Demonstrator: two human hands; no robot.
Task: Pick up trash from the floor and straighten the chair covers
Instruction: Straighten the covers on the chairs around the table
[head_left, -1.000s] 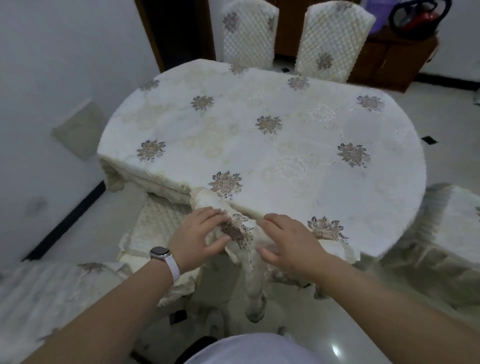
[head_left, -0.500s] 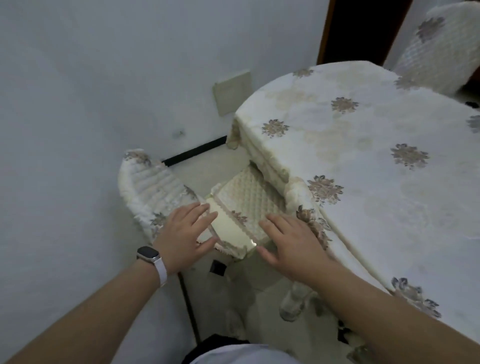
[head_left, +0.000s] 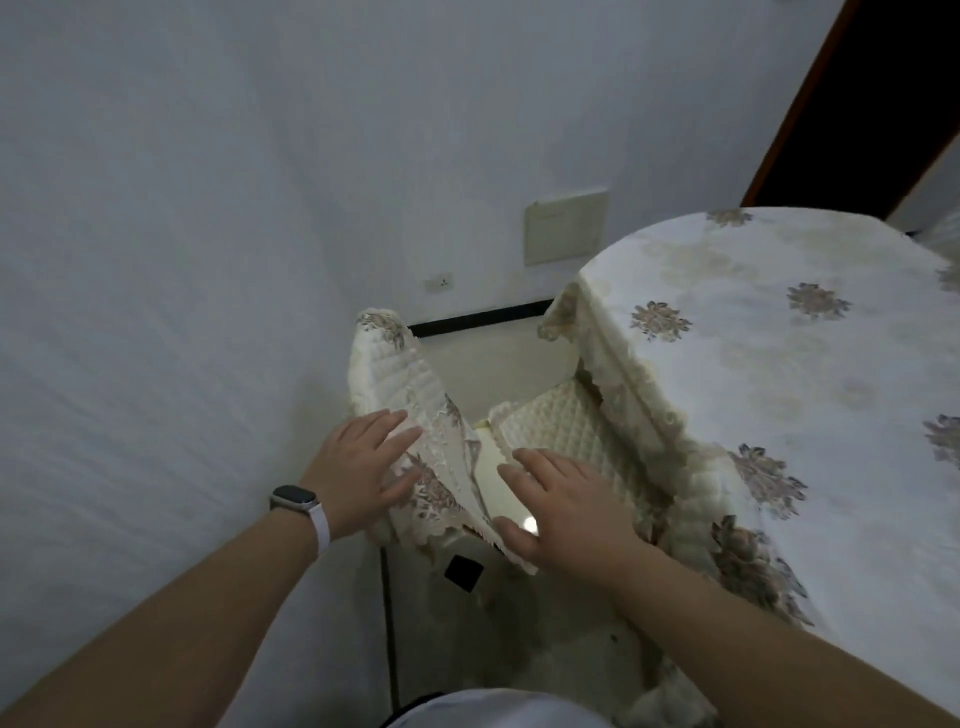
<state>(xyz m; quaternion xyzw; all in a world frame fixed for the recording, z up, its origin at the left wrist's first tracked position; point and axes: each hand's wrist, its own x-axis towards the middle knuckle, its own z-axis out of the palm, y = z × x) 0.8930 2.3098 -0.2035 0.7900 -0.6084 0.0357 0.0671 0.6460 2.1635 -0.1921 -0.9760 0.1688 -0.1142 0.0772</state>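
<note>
By wall (head_left: 208, 208): chair cover (head_left: 395, 374) beneath flat left hand (head_left: 358, 462) and right hand (head_left: 561, 504).

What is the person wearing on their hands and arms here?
The left hand and right hand are bare: no gloves, no visible rings, no sleeves on either forearm. The left wrist carries a smartwatch with a dark rectangular face and a pale band.

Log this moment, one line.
left hand: open, at chair back cover | right hand: open, at seat cover | bare seat showing
</note>
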